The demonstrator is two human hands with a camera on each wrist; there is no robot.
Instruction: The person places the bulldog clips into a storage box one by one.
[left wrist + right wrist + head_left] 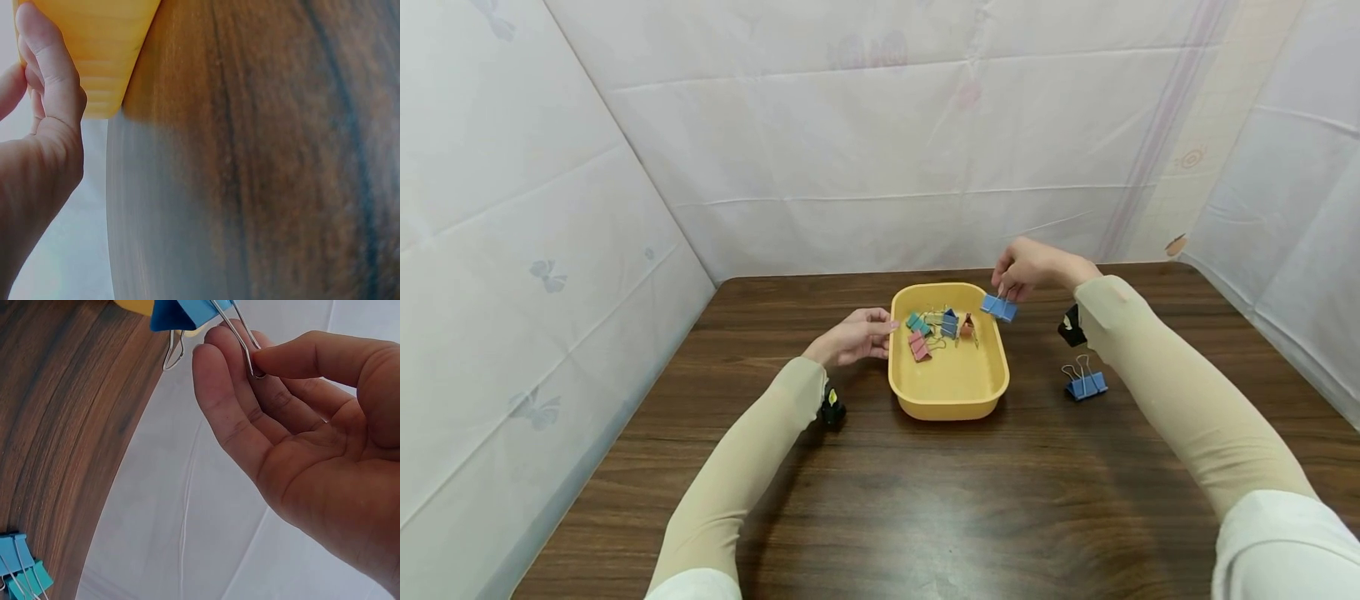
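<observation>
A yellow tray (951, 400) stands on the dark wooden table and holds several coloured binder clips (936, 329). My right hand (1026, 267) pinches a blue binder clip (999, 307) by its wire handle, hanging it over the tray's far right rim. In the right wrist view the thumb and fingers (250, 359) pinch the wire and the blue clip (187, 311) shows at the top edge. My left hand (857, 336) rests against the tray's left wall; in the left wrist view its fingers (47, 59) touch the yellow tray (103, 44).
Another blue binder clip (1084, 382) lies on the table right of the tray, with a black clip (1072, 327) behind it. Two clips (22, 569) show at the right wrist view's lower left. A small black object (832, 410) sits under my left wrist. White sheeting walls surround the table.
</observation>
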